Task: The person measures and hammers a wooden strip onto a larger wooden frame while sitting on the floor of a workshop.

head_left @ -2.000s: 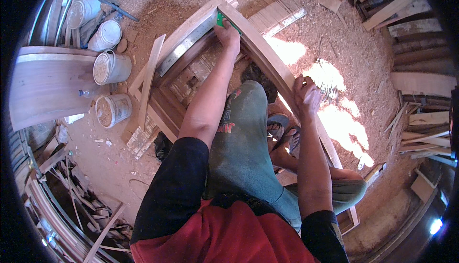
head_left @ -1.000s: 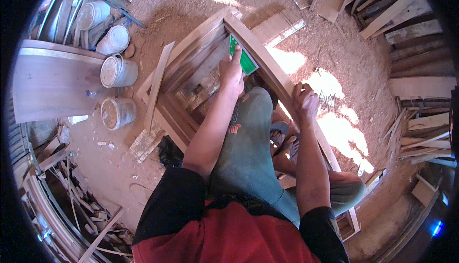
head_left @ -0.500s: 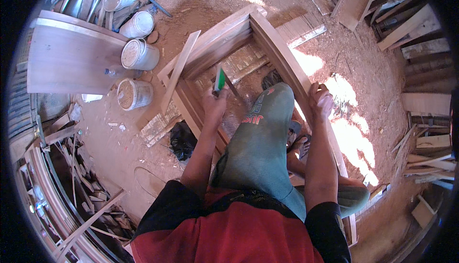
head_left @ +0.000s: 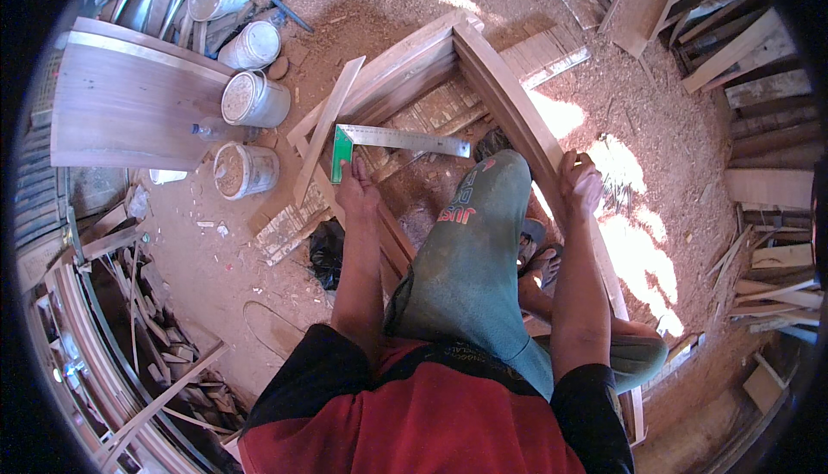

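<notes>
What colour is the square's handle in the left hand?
The handle is green, clearest in the head view.

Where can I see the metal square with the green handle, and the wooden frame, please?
Metal square (head_left: pixel 392 138): head view, on its blade.
Wooden frame (head_left: pixel 509 94): head view, on its right-hand rail.

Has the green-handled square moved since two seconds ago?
Yes: the green-handled square has moved left and nearer, away from the far corner of the wooden frame.

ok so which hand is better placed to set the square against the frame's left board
Probably the left hand: it holds the square by its green handle, close to the left board. The right hand is at the frame's right board, away from the square.
</notes>
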Motion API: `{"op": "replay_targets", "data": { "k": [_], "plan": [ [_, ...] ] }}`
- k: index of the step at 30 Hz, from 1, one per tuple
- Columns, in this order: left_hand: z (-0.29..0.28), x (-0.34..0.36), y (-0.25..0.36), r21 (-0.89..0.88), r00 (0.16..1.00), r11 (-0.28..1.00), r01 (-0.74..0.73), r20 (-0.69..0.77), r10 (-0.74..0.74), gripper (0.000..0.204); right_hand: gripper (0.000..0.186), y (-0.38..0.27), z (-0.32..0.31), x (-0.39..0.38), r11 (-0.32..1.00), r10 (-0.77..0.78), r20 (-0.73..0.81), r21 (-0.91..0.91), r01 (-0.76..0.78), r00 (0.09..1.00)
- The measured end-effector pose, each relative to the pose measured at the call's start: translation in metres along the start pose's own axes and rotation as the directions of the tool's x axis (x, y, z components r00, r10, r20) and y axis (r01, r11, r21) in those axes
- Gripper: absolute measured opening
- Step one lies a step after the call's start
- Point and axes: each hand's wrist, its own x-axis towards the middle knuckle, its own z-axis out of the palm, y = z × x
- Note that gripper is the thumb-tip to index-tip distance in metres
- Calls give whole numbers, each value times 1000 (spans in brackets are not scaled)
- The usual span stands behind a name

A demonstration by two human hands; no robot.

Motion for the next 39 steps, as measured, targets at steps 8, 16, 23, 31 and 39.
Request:
{"op": "replay_targets", "data": {
  "k": [8,16,23,31,39],
  "plan": [
    [-18,26,-21,-528,957,807,266,41,-288,28,44,-3,-3,0,999,33,10,-8,-33,999],
    [-24,57,-24,-579,981,799,162,8,-193,36,44,-5,-2,0,1000,28,13,-1,-28,1000],
    [-28,67,-61,-639,987,753,157,69,-148,39,45,10,-11,5,996,70,8,-54,-70,997],
    [-22,99,-54,-759,954,649,42,-162,-252,43,45,-3,-11,1,996,67,57,-56,-64,996],
    [-20,100,-21,-730,986,681,60,-62,-153,50,45,-8,-1,-2,1000,28,13,-7,-28,1000]
  ]
}}
